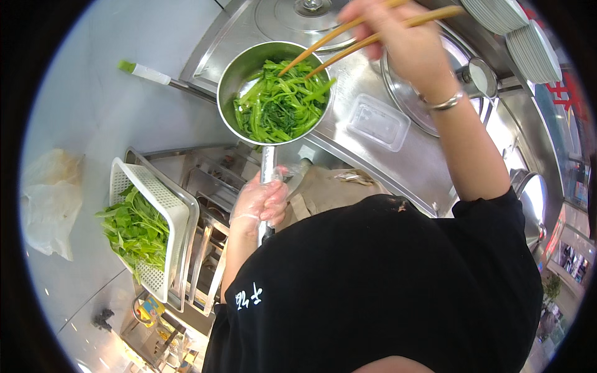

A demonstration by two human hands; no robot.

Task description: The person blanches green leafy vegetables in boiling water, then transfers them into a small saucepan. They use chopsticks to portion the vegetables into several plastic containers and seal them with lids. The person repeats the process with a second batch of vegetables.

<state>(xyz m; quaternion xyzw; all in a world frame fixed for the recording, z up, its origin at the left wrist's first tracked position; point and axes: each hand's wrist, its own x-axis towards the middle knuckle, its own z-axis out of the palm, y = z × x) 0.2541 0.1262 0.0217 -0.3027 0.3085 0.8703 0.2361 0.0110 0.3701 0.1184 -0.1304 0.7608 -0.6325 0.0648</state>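
My left hand (261,199), in a clear plastic glove, grips the metal handle (269,163) of a round saucepan (227,100). Cooked leafy greens (280,107) fill much of the pan, with some liquid at its left side. My right hand (401,44), bare and slightly blurred, holds a pair of long wooden chopsticks (359,43). Their tips are over the greens at the pan's upper part; whether they pinch any stem, I cannot tell. A silver bangle (447,101) circles my right wrist.
A clear plastic container (378,122) and a large metal lid (280,21) lie on the steel counter. Stacked white plates (534,53) stand at upper right. Left of me, a white perforated basket (177,233) holds raw greens (140,228) beside metal trays (205,265). A white-and-green handle (151,74) lies at upper left.
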